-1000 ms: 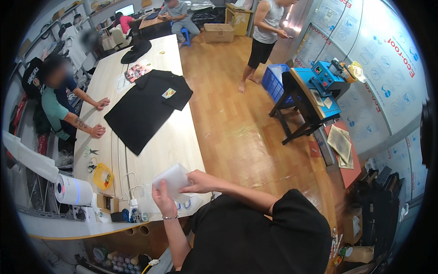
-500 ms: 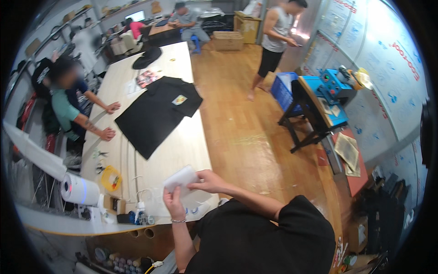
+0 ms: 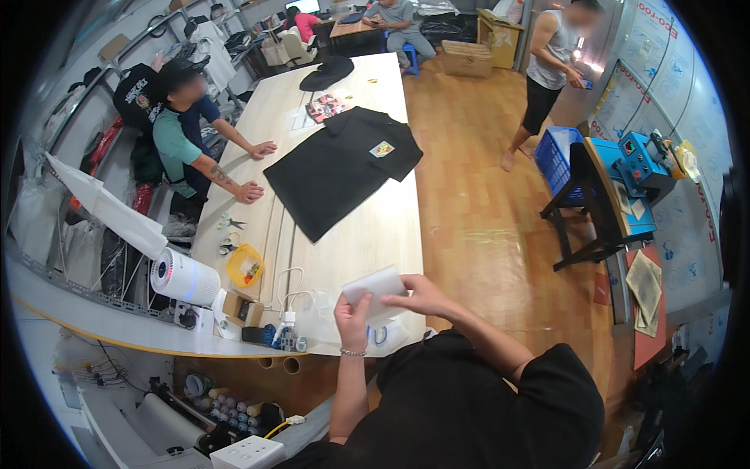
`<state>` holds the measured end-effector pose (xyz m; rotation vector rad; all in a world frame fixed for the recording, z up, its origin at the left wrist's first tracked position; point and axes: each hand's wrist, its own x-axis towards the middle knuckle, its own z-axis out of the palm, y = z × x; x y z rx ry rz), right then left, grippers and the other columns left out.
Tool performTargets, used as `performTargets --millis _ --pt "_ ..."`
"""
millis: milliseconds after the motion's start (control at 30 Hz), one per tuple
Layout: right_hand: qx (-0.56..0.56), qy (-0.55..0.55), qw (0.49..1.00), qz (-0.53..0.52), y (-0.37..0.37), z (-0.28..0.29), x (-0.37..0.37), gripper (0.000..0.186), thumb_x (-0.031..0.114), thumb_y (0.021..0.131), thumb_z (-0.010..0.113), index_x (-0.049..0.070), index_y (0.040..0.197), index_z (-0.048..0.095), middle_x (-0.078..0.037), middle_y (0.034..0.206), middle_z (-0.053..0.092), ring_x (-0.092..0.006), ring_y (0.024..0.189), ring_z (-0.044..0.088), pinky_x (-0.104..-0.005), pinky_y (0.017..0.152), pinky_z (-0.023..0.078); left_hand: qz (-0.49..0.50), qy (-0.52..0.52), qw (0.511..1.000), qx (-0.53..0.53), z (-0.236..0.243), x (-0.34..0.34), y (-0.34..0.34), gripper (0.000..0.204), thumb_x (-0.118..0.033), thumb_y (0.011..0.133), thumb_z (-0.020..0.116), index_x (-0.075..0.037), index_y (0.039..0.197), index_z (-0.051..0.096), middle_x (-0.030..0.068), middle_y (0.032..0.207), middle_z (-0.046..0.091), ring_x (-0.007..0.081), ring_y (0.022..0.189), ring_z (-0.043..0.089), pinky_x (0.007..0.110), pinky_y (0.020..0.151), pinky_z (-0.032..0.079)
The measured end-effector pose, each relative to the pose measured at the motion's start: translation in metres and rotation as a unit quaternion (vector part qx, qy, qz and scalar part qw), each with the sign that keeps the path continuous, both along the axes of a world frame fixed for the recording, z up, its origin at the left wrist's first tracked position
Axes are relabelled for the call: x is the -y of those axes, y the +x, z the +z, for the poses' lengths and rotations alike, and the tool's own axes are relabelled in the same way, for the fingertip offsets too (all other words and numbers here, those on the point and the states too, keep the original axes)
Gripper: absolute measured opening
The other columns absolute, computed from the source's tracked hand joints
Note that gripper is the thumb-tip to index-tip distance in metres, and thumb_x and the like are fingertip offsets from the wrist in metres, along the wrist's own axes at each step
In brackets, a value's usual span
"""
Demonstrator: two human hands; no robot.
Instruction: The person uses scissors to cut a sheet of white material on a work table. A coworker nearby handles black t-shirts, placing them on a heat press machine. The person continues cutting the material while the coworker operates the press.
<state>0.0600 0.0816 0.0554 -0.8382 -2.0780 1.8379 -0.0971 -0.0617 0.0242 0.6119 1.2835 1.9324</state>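
two hands are closed on one white sheet (image 3: 375, 288), held above the near end of the long table (image 3: 391, 234). the left hand (image 3: 353, 316) is pinched on its lower left corner at about 7 o'clock of the sheet, and the right hand (image 3: 426, 295) is clamped on its right edge at about 3 o'clock. the sheet's long axis is run from 8 o'clock up to 2 o'clock, tilted slightly, so neither hand is nearer: both are already touching it, with the hands kept apart by the sheet's width. whether it is paper or film cannot be told.

just below the sheet, a clear plastic bag (image 3: 328, 316) is laid on the table edge. at 9 o'clock from the hands, a small clutter of boxes and cables (image 3: 269, 328), a yellow tape dispenser (image 3: 244, 266) and a white cylindrical device (image 3: 183, 276) are set. at 12 o'clock, well apart, a black polo shirt (image 3: 344, 168) is spread flat, and a co-worker's hands (image 3: 258, 168) are rested on the table beside it. at 2 o'clock, across the wooden floor (image 3: 476, 195), a blue press (image 3: 637, 168) is stood.
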Motion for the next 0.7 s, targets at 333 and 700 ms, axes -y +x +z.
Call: performTargets --millis 333,700 --pt "-0.098 0.014 0.992 -0.081 -0.008 -0.011 -0.031 0.036 0.027 0.098 0.081 -0.003 0.116 0.077 -0.015 0.103 0.082 -0.0193 0.092 0.077 -0.0361 0.083 0.06 0.008 0.002 0.997 -0.073 -0.016 -0.005 -0.002 0.042 -0.003 0.097 0.078 0.003 0.136 0.064 0.0098 0.129 0.072 0.0178 0.119 0.068 0.033 0.103 0.054" --pt "-0.018 0.353 0.924 0.145 -0.011 0.029 -0.015 0.02 0.019 0.085 0.086 0.002 0.088 0.077 -0.022 0.085 0.074 -0.0423 0.085 0.072 -0.0497 0.082 0.057 -0.067 -0.198 0.826 -0.523 0.043 0.0 -0.003 0.089 -0.023 0.085 0.089 -0.005 0.16 0.045 0.0175 0.148 0.063 0.0369 0.138 0.058 0.053 0.124 0.035"
